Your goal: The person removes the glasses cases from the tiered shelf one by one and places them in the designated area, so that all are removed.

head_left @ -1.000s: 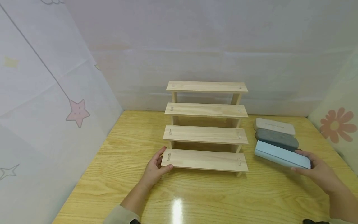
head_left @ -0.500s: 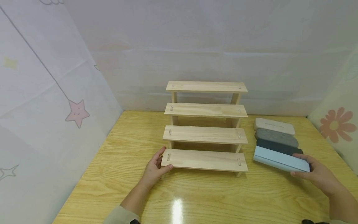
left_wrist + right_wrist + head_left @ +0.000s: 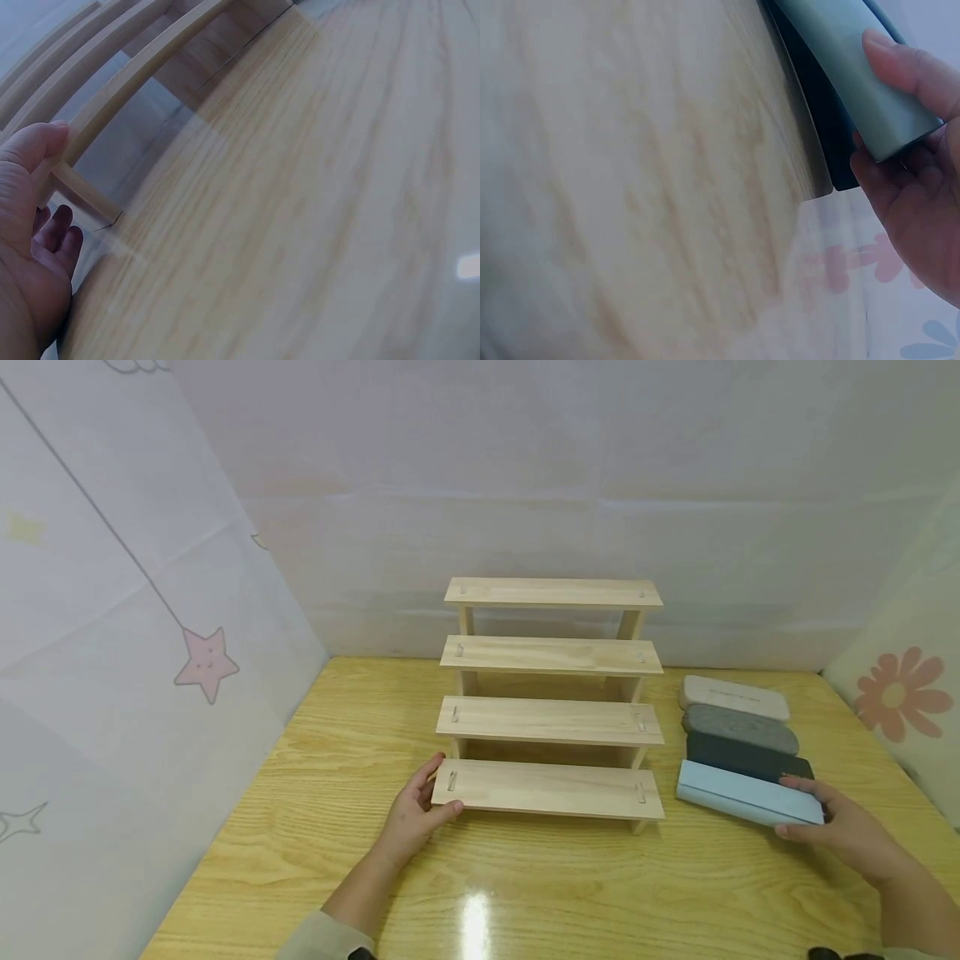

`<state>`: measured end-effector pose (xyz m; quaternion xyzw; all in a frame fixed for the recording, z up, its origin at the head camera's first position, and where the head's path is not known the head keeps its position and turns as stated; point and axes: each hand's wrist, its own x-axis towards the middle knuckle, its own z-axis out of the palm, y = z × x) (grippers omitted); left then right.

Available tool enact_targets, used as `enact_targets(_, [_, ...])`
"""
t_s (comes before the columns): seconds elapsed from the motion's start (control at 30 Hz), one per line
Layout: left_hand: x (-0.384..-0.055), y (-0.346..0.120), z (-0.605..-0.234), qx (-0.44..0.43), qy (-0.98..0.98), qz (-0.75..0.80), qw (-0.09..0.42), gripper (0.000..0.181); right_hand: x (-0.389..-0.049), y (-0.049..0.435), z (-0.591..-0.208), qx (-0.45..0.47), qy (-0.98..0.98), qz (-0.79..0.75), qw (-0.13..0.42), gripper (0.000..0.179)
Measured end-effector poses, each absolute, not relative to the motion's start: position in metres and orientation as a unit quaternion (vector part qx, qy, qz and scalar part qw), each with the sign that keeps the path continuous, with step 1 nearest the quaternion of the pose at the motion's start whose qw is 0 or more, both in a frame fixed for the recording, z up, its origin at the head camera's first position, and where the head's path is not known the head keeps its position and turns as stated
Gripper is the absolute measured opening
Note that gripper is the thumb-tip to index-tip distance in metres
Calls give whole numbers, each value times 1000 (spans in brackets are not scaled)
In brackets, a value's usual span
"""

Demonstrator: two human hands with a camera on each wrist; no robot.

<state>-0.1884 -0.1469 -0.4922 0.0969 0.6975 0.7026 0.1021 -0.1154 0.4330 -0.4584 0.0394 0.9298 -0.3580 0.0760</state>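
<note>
A four-step wooden display rack [image 3: 551,718] stands on the table. My left hand [image 3: 412,817] grips the left end of its lowest shelf [image 3: 551,789], thumb at the front edge; in the left wrist view the other fingers [image 3: 64,232] curl beneath and behind it. At the right, my right hand [image 3: 851,831] holds the right end of a light blue glasses case [image 3: 750,792], with the thumb on one side and fingers on the other. A dark, nearly black case [image 3: 738,757] lies just behind it, partly covered. Whether the blue case touches the table, I cannot tell.
Behind the dark case lie a grey felt-like case [image 3: 738,728] and a beige case [image 3: 735,697], side by side. The wood-grain table [image 3: 562,893] extends in front of the rack. Pale printed cloth [image 3: 525,468] hangs behind and at both sides.
My right hand has brought the light blue case toward me, away from over the dark case, which now shows more. The left hand stays in place on the rack.
</note>
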Motion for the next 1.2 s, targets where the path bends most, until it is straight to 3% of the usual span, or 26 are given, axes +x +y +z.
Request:
enact_targets(0.43, [-188, -146, -492, 100, 701, 699, 96, 85, -120, 439, -466, 49, 931, -350, 93, 95])
enact_targets(1.2, [-186, -146, -490, 94, 702, 699, 101, 86, -122, 435, -463, 47, 940, -325, 89, 89])
